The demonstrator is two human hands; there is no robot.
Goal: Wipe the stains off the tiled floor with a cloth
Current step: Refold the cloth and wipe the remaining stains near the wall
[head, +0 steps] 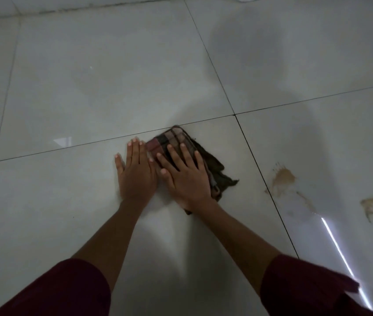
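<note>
At the frame's centre, the right hand presses flat with fingers spread on the folded checked cloth lying on the tiled floor, the left hand rests open-palmed just beside it, and brown stains mark the tiles at right.

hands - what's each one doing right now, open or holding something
Left hand: open, flat on the bare tiled floor, beside the cloth, holding nothing.
Right hand: open, fingers spread, pressed flat on top of the cloth, not gripping it.
</note>
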